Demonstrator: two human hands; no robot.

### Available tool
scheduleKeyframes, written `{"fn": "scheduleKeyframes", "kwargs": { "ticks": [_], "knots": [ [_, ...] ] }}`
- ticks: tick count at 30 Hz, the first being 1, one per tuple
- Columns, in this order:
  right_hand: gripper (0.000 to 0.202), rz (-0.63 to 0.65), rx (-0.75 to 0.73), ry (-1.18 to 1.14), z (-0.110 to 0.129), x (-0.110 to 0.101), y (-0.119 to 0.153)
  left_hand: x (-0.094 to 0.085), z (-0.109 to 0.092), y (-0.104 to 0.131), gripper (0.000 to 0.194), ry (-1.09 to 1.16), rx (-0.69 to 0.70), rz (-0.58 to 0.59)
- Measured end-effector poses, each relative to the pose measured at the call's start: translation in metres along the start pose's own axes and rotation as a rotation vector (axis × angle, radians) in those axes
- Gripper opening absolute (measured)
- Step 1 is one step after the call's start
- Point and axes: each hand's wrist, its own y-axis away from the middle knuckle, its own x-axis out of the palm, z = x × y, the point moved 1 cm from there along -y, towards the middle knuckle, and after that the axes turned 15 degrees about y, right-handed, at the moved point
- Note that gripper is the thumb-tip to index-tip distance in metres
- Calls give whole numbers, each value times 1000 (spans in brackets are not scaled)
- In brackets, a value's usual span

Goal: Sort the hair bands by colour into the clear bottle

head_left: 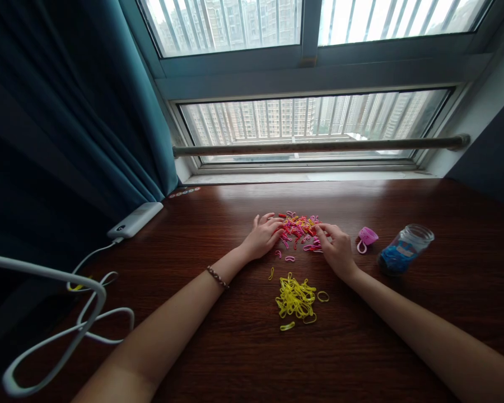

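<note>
A pile of small pink, red and orange rubber bands [299, 225] lies on the brown table between my hands. My left hand [265, 235] rests at the pile's left edge, fingers spread and partly over it. At the right edge, my right hand [335, 247] has its thumb and forefinger drawn together at the bands; whatever lies between the fingertips is too small to make out. Nearer to me is a separate heap of yellow rubber bands [296, 298], with a few loose ones around it. Two pink bands [289, 258] lie apart between the heaps.
Right of my right hand are a pink cap with a loop [368, 235] and a clear jar [405, 249] holding blue bands. A white power strip [135, 220] with a looping cable sits at the left by the blue curtain [88, 101]. A metal rail [319, 146] crosses the window.
</note>
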Motion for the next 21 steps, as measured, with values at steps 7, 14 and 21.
{"fn": "scheduleKeyframes", "kwargs": {
  "ticks": [7, 14, 21],
  "knots": [
    [28, 6, 64, -8, -7, 4, -1, 0, 1, -1, 33, -12, 74, 43],
    [32, 1, -6, 10, -19, 14, -6, -2, 1, 0, 23, 18, 148, -168],
    [32, 111, -85, 168, -25, 33, -3, -4, 7, 0, 6, 45, 121, -311]
  ]
}}
